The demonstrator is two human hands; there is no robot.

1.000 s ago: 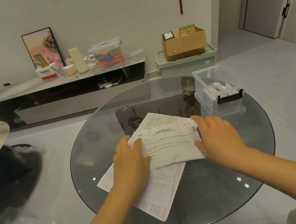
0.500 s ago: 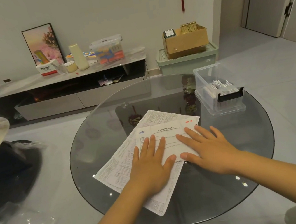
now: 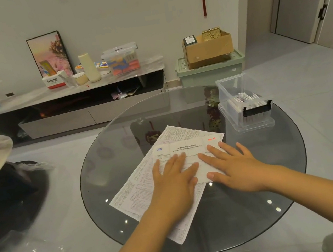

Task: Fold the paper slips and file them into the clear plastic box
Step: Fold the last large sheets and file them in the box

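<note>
A folded white paper slip (image 3: 188, 147) with printed text lies on top of a larger printed sheet (image 3: 140, 186) in the middle of the round glass table (image 3: 252, 217). My left hand (image 3: 174, 181) lies flat on the slip's left part, fingers straight. My right hand (image 3: 230, 163) presses flat on its right part, fingers spread. The clear plastic box (image 3: 244, 100) stands at the table's far right edge, with several folded slips standing inside it and a black clip handle on its front.
The box's clear lid (image 3: 250, 126) lies under the box. A low TV cabinet (image 3: 67, 111) with clutter runs along the far wall. A green bin (image 3: 211, 70) carrying a cardboard box stands behind the table. A plastic-wrapped dark chair (image 3: 10, 205) is at left.
The top slip has been folded down and flattened. Both hands slid from its outer edges toward its middle and now press it flat, fingers stretched out.
</note>
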